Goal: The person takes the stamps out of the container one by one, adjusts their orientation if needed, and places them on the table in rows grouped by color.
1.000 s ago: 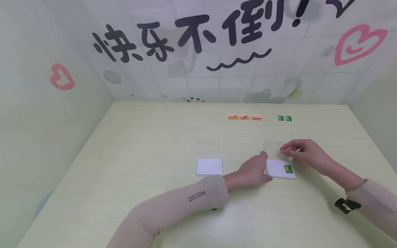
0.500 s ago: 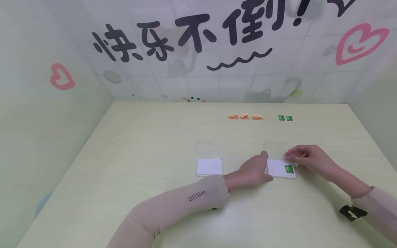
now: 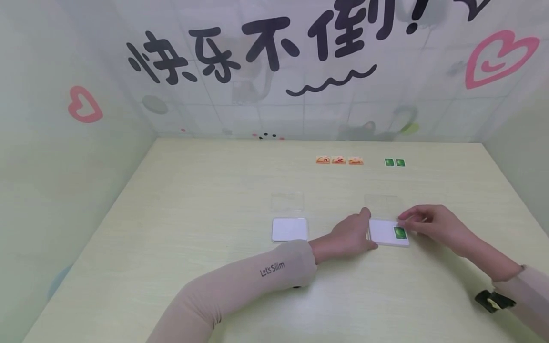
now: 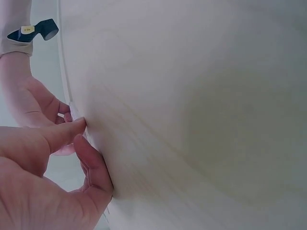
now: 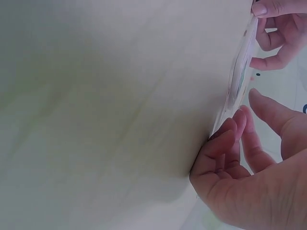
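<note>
In the head view, a flat plastic case (image 3: pixel 381 232) with a white face lies at the right of centre, a green sticker (image 3: pixel 400 232) on its right end. My left hand (image 3: pixel 349 236) grips its left end, fingers at the back corner and thumb at the front. At the back right corner is my right hand (image 3: pixel 433 223), fingertips right at the edge. The right wrist view shows these fingers bent (image 5: pixel 225 143) at the case's rim, with the thumb (image 5: pixel 268 108) apart from them. A clear panel (image 3: pixel 381 204) stands out behind the case.
A second white case (image 3: pixel 289 229) lies to the left, a clear panel (image 3: pixel 287 202) behind it. Near the table's back edge are three orange stickers (image 3: pixel 339 160) in a row and two green stickers (image 3: pixel 395 162). A printed wall (image 3: pixel 257 114) rises behind the table.
My right hand has moved down and slightly right, from beside the clear panel to the case's back right corner. The left hand keeps its grip in place.
</note>
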A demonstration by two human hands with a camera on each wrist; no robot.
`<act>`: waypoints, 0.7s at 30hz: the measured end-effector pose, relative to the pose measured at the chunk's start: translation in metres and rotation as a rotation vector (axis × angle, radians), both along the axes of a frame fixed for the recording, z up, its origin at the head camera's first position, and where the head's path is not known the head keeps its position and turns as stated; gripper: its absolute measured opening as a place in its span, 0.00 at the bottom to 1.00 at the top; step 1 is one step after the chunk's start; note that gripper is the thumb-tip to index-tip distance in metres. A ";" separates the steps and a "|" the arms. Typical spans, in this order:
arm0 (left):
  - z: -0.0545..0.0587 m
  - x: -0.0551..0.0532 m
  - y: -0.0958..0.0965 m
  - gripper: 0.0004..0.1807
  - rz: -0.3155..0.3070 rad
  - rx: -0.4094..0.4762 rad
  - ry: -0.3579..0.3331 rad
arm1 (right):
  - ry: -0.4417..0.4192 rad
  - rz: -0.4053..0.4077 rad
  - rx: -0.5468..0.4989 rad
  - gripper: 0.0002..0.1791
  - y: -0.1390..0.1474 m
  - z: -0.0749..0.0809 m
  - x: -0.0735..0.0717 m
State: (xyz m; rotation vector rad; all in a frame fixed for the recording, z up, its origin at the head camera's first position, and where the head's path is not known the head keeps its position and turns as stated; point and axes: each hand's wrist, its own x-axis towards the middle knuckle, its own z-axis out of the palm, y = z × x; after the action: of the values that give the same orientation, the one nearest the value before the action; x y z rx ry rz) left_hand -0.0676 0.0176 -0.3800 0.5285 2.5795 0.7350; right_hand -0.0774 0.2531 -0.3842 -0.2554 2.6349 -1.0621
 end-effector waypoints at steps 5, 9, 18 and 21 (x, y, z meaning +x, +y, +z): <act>0.000 0.000 0.000 0.27 -0.005 0.008 -0.006 | 0.014 0.007 0.006 0.16 0.001 -0.002 0.003; -0.001 -0.001 0.000 0.27 -0.004 0.009 -0.003 | 0.015 0.009 -0.002 0.15 0.002 -0.004 0.004; 0.002 -0.001 0.000 0.28 -0.001 0.024 -0.016 | 0.018 0.002 0.011 0.17 0.003 -0.004 0.007; 0.002 -0.001 0.000 0.28 0.005 0.014 -0.018 | 0.021 -0.007 0.014 0.17 0.002 -0.004 0.009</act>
State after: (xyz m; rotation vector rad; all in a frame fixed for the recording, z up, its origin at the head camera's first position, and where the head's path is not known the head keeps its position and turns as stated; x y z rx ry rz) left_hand -0.0691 0.0175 -0.3775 0.5179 2.5617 0.7563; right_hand -0.0688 0.2555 -0.3887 -0.2557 2.6626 -1.0482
